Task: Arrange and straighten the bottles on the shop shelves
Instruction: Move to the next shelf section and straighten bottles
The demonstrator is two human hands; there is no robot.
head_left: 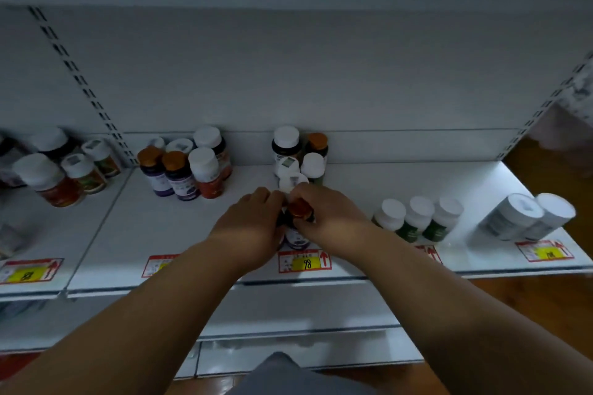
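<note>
Orange-capped bottle (300, 209): one, gripped by left hand (253, 224) and right hand (327, 213); three green bottles (417, 220) nearby.

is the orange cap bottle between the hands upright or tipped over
Upright. The orange-capped bottle shows its cap on top and its purple label below, standing on the shelf; the left hand and right hand grip it.

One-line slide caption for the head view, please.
Both hands, left hand and right hand, grip an orange-capped dark bottle at the white metal shelf's front edge.
</note>
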